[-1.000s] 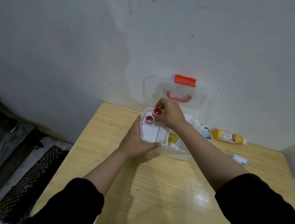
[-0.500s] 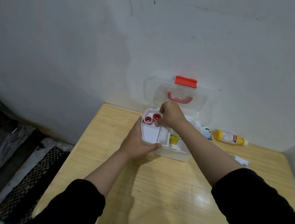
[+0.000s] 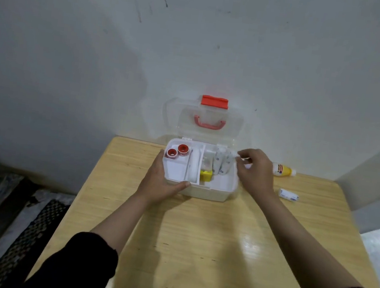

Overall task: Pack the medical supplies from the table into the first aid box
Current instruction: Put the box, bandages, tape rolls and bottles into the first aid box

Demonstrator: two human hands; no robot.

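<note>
The white first aid box (image 3: 204,192) stands open at the table's far side, its clear lid (image 3: 210,124) with red handle leaning on the wall. Two red tape rolls (image 3: 177,151) sit in the back left compartment. White bandage rolls (image 3: 222,162) and a small yellow box (image 3: 205,176) lie in the right half. My left hand (image 3: 160,183) grips the box's front left corner. To the right of the box, my right hand (image 3: 254,173) hovers with fingers apart and nothing in it. A yellow and white bottle (image 3: 282,170) and a white bandage roll (image 3: 288,195) lie on the table beyond it.
The wooden table (image 3: 197,235) butts against a white wall. A dark floor with a black mesh mat (image 3: 29,239) lies off the left edge. Pale flooring shows past the right edge.
My right hand let go of the second red tape roll in the back left compartment and swung over to the right side of the box. My left hand stayed on the box.
</note>
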